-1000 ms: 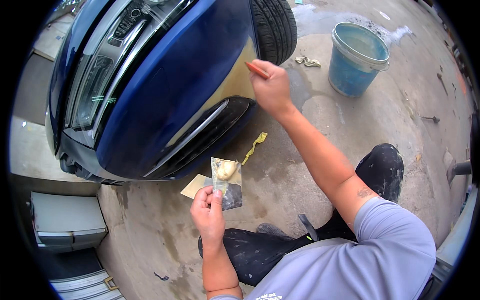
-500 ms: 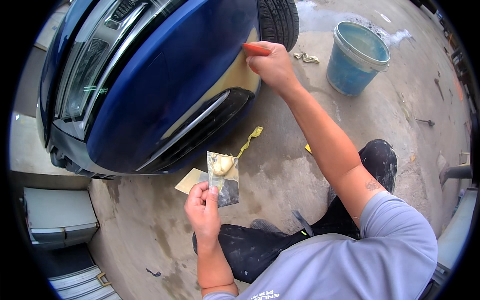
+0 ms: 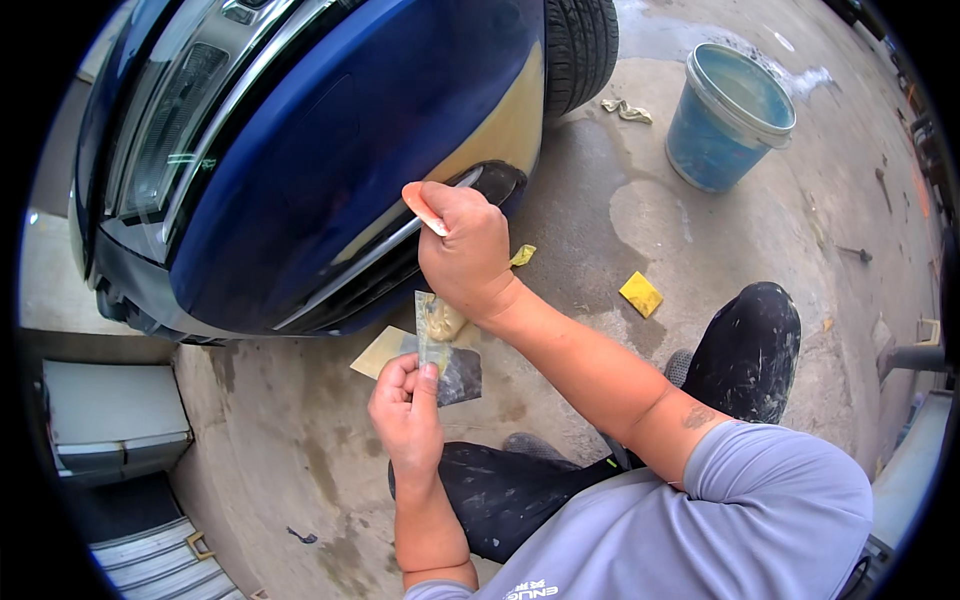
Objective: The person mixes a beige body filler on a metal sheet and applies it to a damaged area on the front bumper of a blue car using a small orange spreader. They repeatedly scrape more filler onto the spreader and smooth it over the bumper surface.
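Note:
My right hand is closed around an orange spreader, held in front of the dark blue car bumper. Beige filler coats the bumper's corner beside the tyre and runs in a strip along the lower trim. Below, my left hand pinches a thin mixing plate by its lower end. A creamy lump of putty lies on that plate, partly hidden by my right hand. On the floor behind the left hand lie sheets of sandpaper, a beige one and a dark grey one.
A blue-tinted bucket stands at the far right, near the tyre. A yellow square pad, a crumpled yellow strip and a twisted rag lie on the concrete. At left is a white cabinet.
My right hand has come away from the bumper's corner with the spreader, moving left and down to just above the plate. The left hand has stayed nearly in place. The yellow pad is now uncovered.

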`<control>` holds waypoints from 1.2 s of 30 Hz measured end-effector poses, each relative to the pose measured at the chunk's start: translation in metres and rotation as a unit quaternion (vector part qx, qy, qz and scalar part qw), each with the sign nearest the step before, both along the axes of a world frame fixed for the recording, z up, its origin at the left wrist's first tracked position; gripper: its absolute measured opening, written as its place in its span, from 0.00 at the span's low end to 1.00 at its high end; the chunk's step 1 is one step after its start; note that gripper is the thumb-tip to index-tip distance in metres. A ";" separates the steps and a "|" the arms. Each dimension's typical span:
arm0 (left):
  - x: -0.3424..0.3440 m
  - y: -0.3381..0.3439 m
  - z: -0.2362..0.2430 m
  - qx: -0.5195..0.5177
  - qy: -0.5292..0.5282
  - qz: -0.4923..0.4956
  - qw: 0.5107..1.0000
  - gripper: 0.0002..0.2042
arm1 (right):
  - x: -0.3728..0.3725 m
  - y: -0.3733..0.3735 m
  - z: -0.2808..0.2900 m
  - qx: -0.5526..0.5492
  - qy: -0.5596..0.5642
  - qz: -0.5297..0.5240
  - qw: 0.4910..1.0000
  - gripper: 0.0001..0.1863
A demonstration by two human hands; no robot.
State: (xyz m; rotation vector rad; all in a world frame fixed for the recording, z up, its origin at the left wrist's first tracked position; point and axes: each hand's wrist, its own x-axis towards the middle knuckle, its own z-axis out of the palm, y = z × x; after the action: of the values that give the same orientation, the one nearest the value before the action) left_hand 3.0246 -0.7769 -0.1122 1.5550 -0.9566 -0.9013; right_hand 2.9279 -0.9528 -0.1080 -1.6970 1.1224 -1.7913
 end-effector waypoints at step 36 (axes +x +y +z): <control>0.010 -0.010 -0.006 0.060 -0.005 -0.025 0.998 0.06 | -0.008 0.002 0.031 0.023 0.115 0.013 0.993 0.06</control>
State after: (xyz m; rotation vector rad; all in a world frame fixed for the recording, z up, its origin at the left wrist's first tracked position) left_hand 3.0349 -0.7866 -0.1184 1.6447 -0.9679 -1.0018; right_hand 2.9198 -0.9508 -0.0768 -1.9182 1.2173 -1.5722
